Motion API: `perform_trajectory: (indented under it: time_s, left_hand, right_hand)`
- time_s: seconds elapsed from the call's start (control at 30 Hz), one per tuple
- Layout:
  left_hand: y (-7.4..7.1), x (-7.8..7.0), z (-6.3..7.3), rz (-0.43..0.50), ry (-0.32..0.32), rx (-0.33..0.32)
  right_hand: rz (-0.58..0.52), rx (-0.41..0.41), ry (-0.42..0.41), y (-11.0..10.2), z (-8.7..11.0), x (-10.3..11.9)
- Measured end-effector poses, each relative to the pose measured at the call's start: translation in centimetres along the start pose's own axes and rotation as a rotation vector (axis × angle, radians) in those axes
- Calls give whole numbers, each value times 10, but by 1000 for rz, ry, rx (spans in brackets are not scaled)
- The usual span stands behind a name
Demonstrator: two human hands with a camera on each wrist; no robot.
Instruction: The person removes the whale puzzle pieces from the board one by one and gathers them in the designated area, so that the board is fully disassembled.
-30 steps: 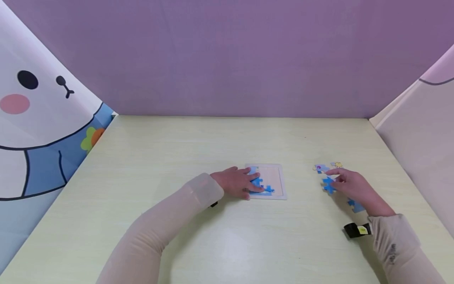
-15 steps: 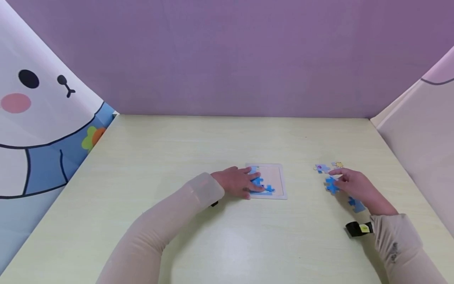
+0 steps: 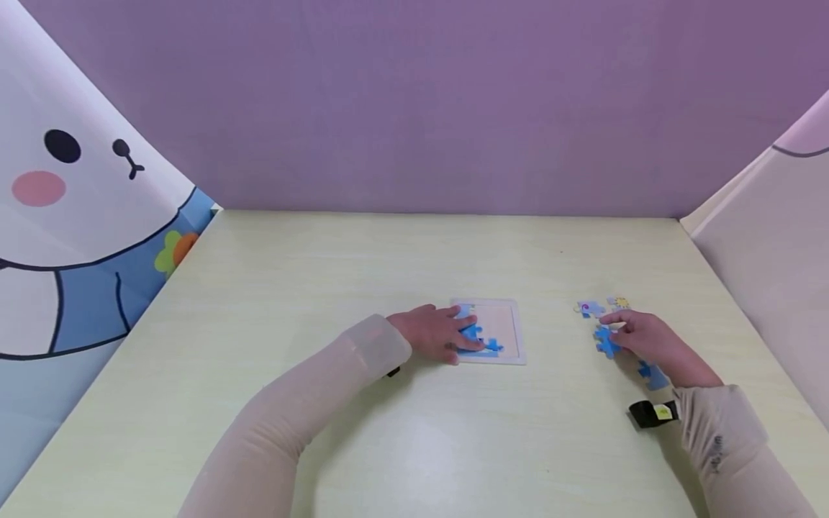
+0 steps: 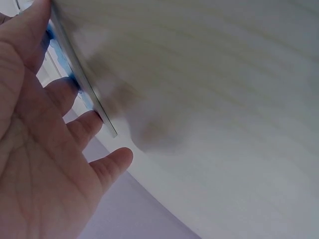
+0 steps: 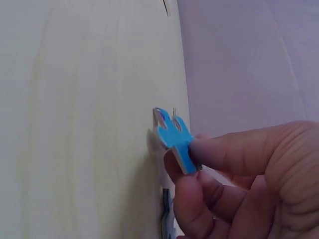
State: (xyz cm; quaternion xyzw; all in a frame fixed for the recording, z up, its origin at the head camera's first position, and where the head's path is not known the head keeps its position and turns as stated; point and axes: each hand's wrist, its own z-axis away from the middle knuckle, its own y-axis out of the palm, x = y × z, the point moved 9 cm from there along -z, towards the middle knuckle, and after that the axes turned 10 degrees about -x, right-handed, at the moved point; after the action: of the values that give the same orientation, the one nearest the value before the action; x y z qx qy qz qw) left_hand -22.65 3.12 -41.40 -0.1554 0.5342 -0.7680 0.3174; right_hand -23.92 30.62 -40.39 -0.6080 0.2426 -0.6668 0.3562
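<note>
My right hand [image 3: 650, 342] pinches a blue jigsaw piece [image 5: 174, 137] between thumb and fingers, just over the table at the right. Spread across the left part of a shallow puzzle tray [image 3: 520, 331] is my left hand [image 3: 427, 332], its fingers resting on the blue pieces [image 3: 492, 345] inside. In the left wrist view the tray's edge [image 4: 84, 79] runs beside the fingertips. Past the right hand lie a lilac piece with a pink swirl [image 3: 589, 309] and a piece with a yellow sun [image 3: 619, 303]. A blue piece [image 3: 654, 375] lies under the right wrist, partly hidden.
The pale wooden table [image 3: 414, 446] ends at a purple wall panel [image 3: 427, 108] behind. A panel with a cartoon animal [image 3: 84, 216] stands on the left, a pale panel [image 3: 771, 273] on the right. A black wrist camera [image 3: 650, 414] hangs by the right sleeve.
My right hand keeps its pinch on the blue piece, which has turned slightly and shifted a little. The left hand stays on the tray. The whole head view has drifted slightly.
</note>
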Motion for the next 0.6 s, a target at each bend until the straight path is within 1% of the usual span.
perform_trajectory:
  time_s: [0.1,0.23,0.33,0.5,0.6]
  left_hand:
    - [1,1,-1,3,2,-1]
    - [0,1,-1,2,0,-2]
    - [0,1,-1,6,-2,1]
    - [1,1,-1,25,-8,12]
    - [1,1,-1,21,-7,12]
  right_hand:
    - [38,10,-9,1,-3,1]
    - [139,16,-33,0,-6,2]
    - [209,21,-31,0,-8,2]
    - [279,23,-22,-1,-7,4]
    - [298,21,-18,-2,-6,5]
